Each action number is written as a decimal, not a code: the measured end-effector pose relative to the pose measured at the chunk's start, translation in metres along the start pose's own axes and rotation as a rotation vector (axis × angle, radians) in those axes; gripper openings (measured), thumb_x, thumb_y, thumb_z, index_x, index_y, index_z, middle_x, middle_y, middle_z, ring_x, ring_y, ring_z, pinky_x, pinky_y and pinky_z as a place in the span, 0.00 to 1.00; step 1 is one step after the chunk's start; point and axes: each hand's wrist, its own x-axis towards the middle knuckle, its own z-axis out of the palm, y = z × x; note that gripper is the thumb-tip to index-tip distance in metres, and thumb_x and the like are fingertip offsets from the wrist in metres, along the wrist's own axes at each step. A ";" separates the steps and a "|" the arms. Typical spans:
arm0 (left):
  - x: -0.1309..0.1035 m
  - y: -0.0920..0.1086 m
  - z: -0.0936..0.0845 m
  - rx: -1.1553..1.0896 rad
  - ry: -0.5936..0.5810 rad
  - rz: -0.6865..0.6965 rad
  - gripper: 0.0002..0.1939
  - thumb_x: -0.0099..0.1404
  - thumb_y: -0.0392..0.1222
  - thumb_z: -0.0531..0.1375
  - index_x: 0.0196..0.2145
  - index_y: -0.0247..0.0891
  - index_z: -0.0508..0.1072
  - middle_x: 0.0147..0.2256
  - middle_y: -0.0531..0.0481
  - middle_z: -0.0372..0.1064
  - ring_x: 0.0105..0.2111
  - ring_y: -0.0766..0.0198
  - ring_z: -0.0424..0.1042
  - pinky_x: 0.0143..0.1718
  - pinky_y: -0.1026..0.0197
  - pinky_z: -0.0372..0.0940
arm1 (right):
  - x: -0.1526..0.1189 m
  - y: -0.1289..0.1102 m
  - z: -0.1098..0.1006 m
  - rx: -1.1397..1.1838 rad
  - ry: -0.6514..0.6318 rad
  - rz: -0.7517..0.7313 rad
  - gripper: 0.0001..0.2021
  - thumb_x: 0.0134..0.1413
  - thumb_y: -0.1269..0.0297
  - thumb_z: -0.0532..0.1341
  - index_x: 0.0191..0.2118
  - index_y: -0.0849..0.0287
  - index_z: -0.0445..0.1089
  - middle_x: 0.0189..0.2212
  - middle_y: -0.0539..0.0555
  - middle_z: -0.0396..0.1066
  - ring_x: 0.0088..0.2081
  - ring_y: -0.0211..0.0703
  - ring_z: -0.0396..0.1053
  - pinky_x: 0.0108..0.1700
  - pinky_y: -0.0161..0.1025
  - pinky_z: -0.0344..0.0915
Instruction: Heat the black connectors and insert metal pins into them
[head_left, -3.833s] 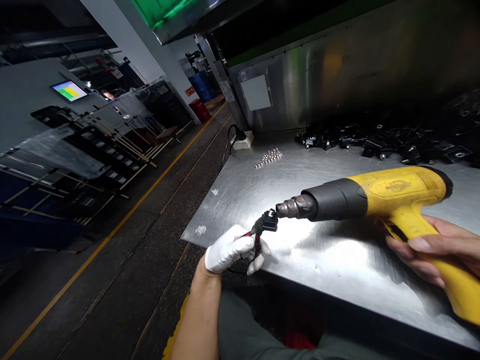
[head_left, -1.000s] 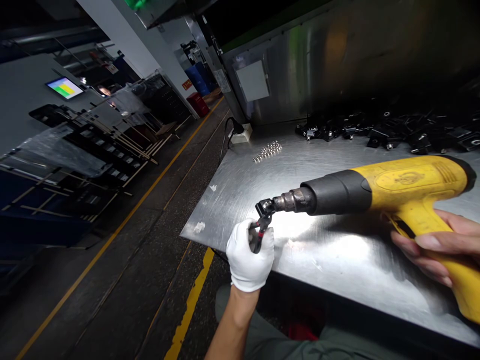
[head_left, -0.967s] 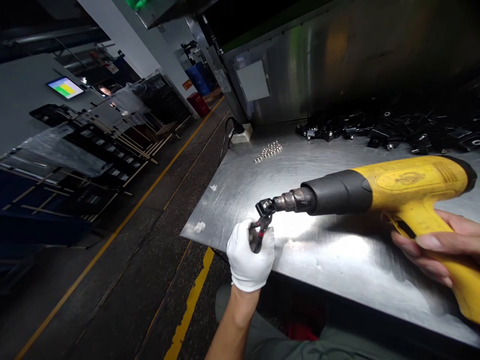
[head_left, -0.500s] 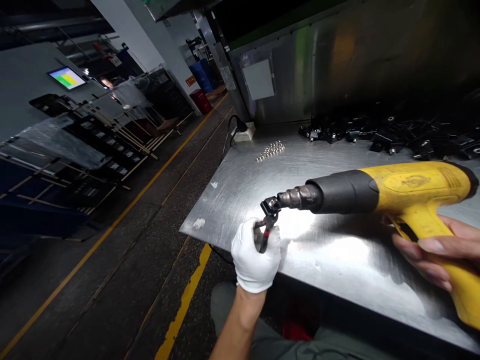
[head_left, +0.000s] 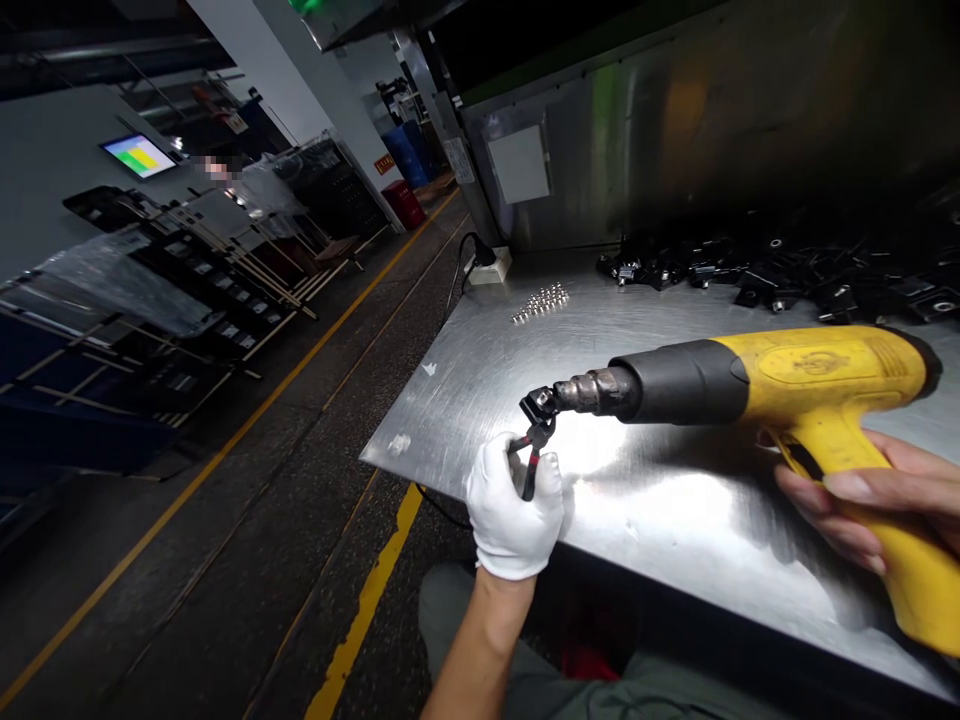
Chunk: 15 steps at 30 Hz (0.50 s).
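My left hand (head_left: 515,508), in a white glove, is closed around the handles of a pair of pliers (head_left: 538,437) with red bands. At the jaws sits a small black part (head_left: 537,404) with a shiny metal piece on it. My right hand (head_left: 847,500), ungloved, grips the handle of a yellow heat gun (head_left: 817,375), one finger near its trigger. The gun's stepped metal nozzle (head_left: 596,392) points left, its tip right at the black part; whether they touch I cannot tell.
Beneath both hands lies a metal table (head_left: 465,400). Small silver metal pieces (head_left: 541,302) lie grouped near a white power strip (head_left: 490,266). Many black parts (head_left: 780,275) are heaped along the back right. Left of the table, racks (head_left: 202,290) and a person (head_left: 225,180) stand beyond the floor.
The heat gun and my right hand have shifted slightly left. The black part in the pliers has tilted a little, still at the nozzle's tip.
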 end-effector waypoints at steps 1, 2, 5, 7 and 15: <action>0.000 0.000 0.000 0.003 -0.003 -0.007 0.17 0.65 0.52 0.59 0.43 0.35 0.70 0.33 0.45 0.72 0.33 0.56 0.72 0.36 0.55 0.65 | 0.000 -0.001 0.000 0.000 -0.014 0.000 0.15 0.52 0.52 0.68 0.38 0.59 0.76 0.22 0.57 0.69 0.23 0.42 0.64 0.25 0.36 0.64; 0.000 0.001 0.000 0.006 -0.004 -0.013 0.17 0.66 0.52 0.58 0.43 0.36 0.70 0.33 0.45 0.72 0.33 0.56 0.72 0.36 0.55 0.65 | 0.001 -0.001 0.000 -0.003 -0.009 -0.011 0.15 0.52 0.52 0.68 0.38 0.59 0.76 0.22 0.57 0.68 0.23 0.41 0.64 0.25 0.35 0.64; 0.000 0.002 0.001 0.015 0.019 -0.015 0.16 0.66 0.51 0.57 0.43 0.36 0.69 0.33 0.46 0.71 0.32 0.57 0.71 0.36 0.55 0.65 | 0.001 -0.002 0.002 -0.025 0.037 -0.055 0.16 0.52 0.52 0.68 0.39 0.60 0.75 0.23 0.56 0.69 0.22 0.41 0.63 0.25 0.36 0.64; 0.000 0.004 0.001 0.021 0.048 -0.013 0.15 0.67 0.51 0.56 0.44 0.36 0.68 0.34 0.46 0.71 0.32 0.57 0.71 0.36 0.55 0.65 | 0.001 -0.002 0.004 -0.040 0.033 -0.048 0.17 0.51 0.52 0.69 0.40 0.60 0.75 0.24 0.56 0.69 0.23 0.41 0.63 0.25 0.37 0.65; -0.006 0.015 0.005 0.012 0.111 -0.076 0.15 0.66 0.50 0.58 0.43 0.36 0.69 0.33 0.47 0.69 0.32 0.59 0.70 0.36 0.56 0.64 | -0.004 0.005 0.023 0.011 0.110 -0.050 0.19 0.48 0.48 0.68 0.37 0.60 0.75 0.20 0.55 0.67 0.20 0.41 0.61 0.21 0.36 0.62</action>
